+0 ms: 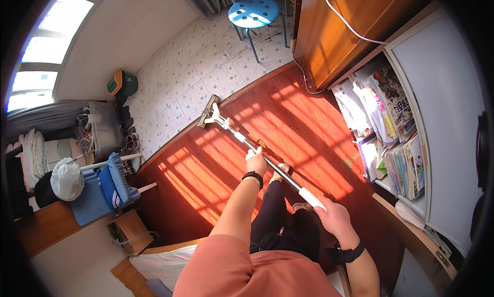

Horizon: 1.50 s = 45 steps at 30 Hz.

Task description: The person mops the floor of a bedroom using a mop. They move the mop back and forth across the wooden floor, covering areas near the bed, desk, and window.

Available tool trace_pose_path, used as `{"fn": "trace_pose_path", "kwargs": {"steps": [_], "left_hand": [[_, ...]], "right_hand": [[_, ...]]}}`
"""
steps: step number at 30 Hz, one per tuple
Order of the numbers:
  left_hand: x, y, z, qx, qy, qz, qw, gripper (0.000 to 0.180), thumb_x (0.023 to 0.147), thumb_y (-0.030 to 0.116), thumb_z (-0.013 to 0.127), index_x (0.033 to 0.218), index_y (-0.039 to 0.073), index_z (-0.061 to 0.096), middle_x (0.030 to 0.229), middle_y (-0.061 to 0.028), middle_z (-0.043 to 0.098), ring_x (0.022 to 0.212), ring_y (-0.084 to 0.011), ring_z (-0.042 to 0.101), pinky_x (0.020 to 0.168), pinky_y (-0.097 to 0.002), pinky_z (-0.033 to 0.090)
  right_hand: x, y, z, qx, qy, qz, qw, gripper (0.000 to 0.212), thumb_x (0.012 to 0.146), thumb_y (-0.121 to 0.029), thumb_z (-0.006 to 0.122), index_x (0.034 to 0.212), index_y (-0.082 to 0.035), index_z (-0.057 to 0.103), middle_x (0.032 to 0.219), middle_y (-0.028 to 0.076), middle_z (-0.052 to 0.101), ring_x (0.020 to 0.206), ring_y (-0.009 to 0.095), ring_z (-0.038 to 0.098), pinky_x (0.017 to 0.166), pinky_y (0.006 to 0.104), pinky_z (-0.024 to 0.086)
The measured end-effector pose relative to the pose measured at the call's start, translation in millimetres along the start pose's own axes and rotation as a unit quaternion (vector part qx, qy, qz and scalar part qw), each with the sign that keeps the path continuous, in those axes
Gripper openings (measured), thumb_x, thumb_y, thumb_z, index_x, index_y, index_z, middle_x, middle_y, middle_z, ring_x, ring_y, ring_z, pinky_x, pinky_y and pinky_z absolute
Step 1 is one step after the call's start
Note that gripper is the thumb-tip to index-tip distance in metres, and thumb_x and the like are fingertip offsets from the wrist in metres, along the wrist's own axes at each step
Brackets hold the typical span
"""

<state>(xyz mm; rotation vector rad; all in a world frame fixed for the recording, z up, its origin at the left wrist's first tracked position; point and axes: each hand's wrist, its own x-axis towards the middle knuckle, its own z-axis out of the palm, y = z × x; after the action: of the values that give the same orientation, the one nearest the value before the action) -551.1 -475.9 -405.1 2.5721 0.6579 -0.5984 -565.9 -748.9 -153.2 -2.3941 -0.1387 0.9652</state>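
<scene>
A: Where is the flat mop [210, 113]?
B: Its head lies on the far edge of the red wooden floor [206, 178], right at the strip where the pale tiled floor [190, 75] begins. The handle [257, 150] slants back toward the person.

A: How is it held?
B: The left hand [256, 162] is clamped round the handle about halfway along; the right hand [329, 214] is closed over the white grip at the near end. Hands spread like that look suited to pushing and steering the head flat, I'd judge.

A: What's around?
B: A bookshelf [391, 137] crammed with magazines on the right, a blue stool [253, 11] far off on the tiles, a folded drying rack [116, 181] left.
</scene>
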Motion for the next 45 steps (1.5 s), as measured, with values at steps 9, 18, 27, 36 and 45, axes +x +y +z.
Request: {"fn": "trace_pose_path", "kwargs": {"steps": [9, 18, 27, 36, 45], "left_hand": [[-73, 160, 98, 0.038, -0.03, 0.127, 0.991, 0.024, 0.084, 0.017, 0.055, 0.105, 0.008, 0.059, 0.139, -0.0291, 0.033, 0.127, -0.0466, 0.035, 0.092, -0.0564, 0.043], [-270, 287, 158, 0.083, -0.311, 0.393, 0.862, 0.018, 0.076, 0.02, 0.065, 0.091, 0.013, 0.068, 0.106, -0.0056, 0.06, 0.112, -0.0299, 0.047, 0.085, -0.0576, 0.04], [-225, 226, 75, 0.079, -0.235, 0.388, 0.888, 0.015, 0.076, 0.021, 0.064, 0.091, 0.016, 0.066, 0.099, -0.0001, 0.061, 0.102, -0.0215, 0.053, 0.073, -0.0594, 0.043], [-42, 84, 33, 0.134, 0.084, 0.086, 0.984, 0.015, 0.085, 0.019, 0.054, 0.094, 0.013, 0.064, 0.104, -0.0098, 0.059, 0.108, -0.0305, 0.051, 0.08, -0.0477, 0.05], [-16, 147, 102, 0.215, 0.054, 0.193, 0.956, 0.018, 0.086, 0.018, 0.052, 0.089, 0.011, 0.068, 0.112, -0.0205, 0.057, 0.104, -0.0331, 0.054, 0.078, -0.0416, 0.051]], "right_hand": [[-116, 122, -66, 0.106, -0.007, 0.21, 0.972, 0.038, 0.088, -0.017, 0.056, 0.124, -0.006, 0.056, 0.076, 0.009, 0.065, 0.062, 0.016, 0.062, 0.06, 0.0299, 0.048], [-358, 220, -89, 0.188, 0.022, 0.215, 0.958, 0.036, 0.093, -0.012, 0.046, 0.127, -0.004, 0.055, 0.07, 0.0, 0.054, 0.059, 0.007, 0.047, 0.052, 0.0228, 0.039], [-295, 178, -118, 0.073, 0.04, 0.09, 0.992, 0.036, 0.088, -0.013, 0.054, 0.123, -0.005, 0.059, 0.078, 0.002, 0.06, 0.057, 0.008, 0.046, 0.052, 0.0244, 0.04], [-60, 85, -42, 0.055, 0.003, 0.033, 0.998, 0.035, 0.084, -0.025, 0.063, 0.116, -0.01, 0.061, 0.091, 0.019, 0.066, 0.086, 0.034, 0.064, 0.074, 0.041, 0.05], [-71, 153, -54, 0.187, 0.027, 0.165, 0.968, 0.033, 0.086, -0.02, 0.059, 0.117, -0.008, 0.061, 0.077, 0.007, 0.066, 0.068, 0.017, 0.063, 0.066, 0.0299, 0.049]]}}
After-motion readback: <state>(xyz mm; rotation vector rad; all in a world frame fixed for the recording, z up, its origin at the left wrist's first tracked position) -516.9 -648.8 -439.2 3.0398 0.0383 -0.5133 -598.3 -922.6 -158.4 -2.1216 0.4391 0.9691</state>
